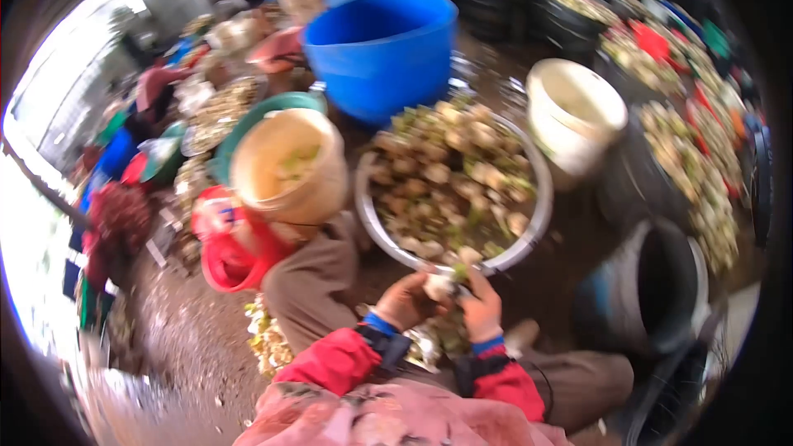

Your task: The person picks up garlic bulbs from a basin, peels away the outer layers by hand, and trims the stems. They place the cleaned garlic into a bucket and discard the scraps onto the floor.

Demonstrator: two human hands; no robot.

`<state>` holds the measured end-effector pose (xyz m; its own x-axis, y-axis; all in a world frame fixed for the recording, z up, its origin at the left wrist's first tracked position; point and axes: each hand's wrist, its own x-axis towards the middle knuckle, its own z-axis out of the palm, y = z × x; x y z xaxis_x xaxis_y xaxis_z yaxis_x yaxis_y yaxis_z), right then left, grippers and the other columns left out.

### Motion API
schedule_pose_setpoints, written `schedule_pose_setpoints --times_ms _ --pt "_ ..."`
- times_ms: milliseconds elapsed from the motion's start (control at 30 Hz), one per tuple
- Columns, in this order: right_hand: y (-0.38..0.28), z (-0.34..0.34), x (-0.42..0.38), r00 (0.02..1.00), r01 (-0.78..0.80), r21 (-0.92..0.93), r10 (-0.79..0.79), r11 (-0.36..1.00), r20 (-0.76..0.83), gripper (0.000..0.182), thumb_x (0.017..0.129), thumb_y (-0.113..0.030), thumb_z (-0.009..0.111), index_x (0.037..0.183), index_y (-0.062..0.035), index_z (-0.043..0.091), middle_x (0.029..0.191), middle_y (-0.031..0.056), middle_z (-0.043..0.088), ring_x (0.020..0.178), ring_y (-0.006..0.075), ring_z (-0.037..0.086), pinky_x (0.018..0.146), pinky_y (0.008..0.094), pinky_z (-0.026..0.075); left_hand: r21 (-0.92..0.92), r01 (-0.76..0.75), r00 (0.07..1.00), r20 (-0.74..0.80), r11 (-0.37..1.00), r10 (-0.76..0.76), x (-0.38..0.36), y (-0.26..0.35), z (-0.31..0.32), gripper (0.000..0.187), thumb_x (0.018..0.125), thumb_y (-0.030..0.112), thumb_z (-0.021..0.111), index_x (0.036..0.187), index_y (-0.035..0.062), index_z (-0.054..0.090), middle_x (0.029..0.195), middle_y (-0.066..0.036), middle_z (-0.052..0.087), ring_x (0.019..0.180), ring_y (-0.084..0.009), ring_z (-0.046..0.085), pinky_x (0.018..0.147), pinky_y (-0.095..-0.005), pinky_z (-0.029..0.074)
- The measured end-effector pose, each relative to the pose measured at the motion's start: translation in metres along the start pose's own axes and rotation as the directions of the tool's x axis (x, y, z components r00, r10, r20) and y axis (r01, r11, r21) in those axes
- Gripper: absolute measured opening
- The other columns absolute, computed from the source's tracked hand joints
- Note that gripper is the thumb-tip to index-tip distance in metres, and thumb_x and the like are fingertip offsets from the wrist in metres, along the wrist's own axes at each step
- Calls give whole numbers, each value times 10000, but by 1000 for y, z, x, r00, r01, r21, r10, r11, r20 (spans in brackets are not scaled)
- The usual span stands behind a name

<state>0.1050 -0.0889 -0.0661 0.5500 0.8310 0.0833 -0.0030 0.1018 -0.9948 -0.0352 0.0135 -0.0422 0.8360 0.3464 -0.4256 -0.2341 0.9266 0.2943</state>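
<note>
My left hand is closed around a pale round vegetable, low in the middle of the head view. Close against it, my right hand has its fingers curled at the vegetable's greenish end; whether it grips a small tool is too blurred to tell. Both hands are just over the near rim of a wide metal basin. Heaped in that basin are many brownish, pale round vegetables with green bits. Whitish and green scraps lie below my hands, between my legs.
A large blue tub stands beyond the basin. Left are a cream bucket and a red container. Right are a white bucket and a dark tipped bucket. Filled dark containers line the right side.
</note>
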Motion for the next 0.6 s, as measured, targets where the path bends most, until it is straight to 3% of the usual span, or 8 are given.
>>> schedule_pose_setpoints --times_ms 100,267,333,367,467,500,533,600 --pt "-15 5 -8 930 -348 673 330 653 161 528 867 -52 572 1356 -9 378 1260 100 511 1063 176 554 905 285 452 105 23 999 -50 994 -17 0 -2 -3 465 830 346 612 1214 107 503 1073 -113 600 934 -267 598 743 -409 498" --pt "4 14 -5 861 -399 614 509 681 -6 371 869 -38 581 1232 5 517 1087 78 608 967 147 581 841 278 479 397 127 992 -77 909 -105 3 5 6 716 771 415 685 1338 93 389 1059 -122 598 956 -262 602 759 -330 508" --pt "9 17 -2 837 -387 630 543 673 -65 372 852 -33 600 1216 3 535 1067 74 617 952 145 585 832 275 482 989 -126 896 79 81 437 8 -9 14 825 683 418 776 1322 50 407 1050 -131 606 968 -303 600 828 -352 490" --pt "15 18 -2 833 -382 637 548 670 -77 372 852 -33 600 1216 3 535 1067 74 617 952 145 585 832 275 482 888 -22 850 258 -459 459 6 -9 17 914 628 375 827 1336 16 375 1114 -136 570 1044 -301 556 909 -333 440" --pt "25 17 -1 831 -380 650 552 658 -73 384 837 -34 621 1210 6 540 1051 87 629 928 171 604 829 286 487 928 -137 853 289 -347 434 14 -7 6 951 633 356 827 1366 18 325 1154 -138 545 1058 -288 547 913 -324 439" --pt "19 13 -1 849 -362 660 525 658 -58 377 831 -22 622 1201 3 549 1050 79 626 926 160 600 807 285 496 943 -315 831 218 110 512 19 -16 14 802 700 417 767 1307 42 402 1064 -126 586 910 -270 594 787 -327 493" --pt "13 11 -1 868 -343 670 495 659 -43 372 826 -10 624 1192 0 558 1048 72 624 923 149 596 785 284 506 944 -311 834 216 109 507 16 -12 19 802 700 417 767 1307 42 402 1064 -126 586 910 -270 594 787 -327 493" --pt "1 9 -2 878 -340 655 477 675 -36 369 826 -6 622 1190 1 559 1043 77 625 923 154 599 769 296 515 537 -108 989 -26 837 145 9 1 34 748 748 455 692 1322 67 408 944 -57 598 717 -173 580 582 -269 486"
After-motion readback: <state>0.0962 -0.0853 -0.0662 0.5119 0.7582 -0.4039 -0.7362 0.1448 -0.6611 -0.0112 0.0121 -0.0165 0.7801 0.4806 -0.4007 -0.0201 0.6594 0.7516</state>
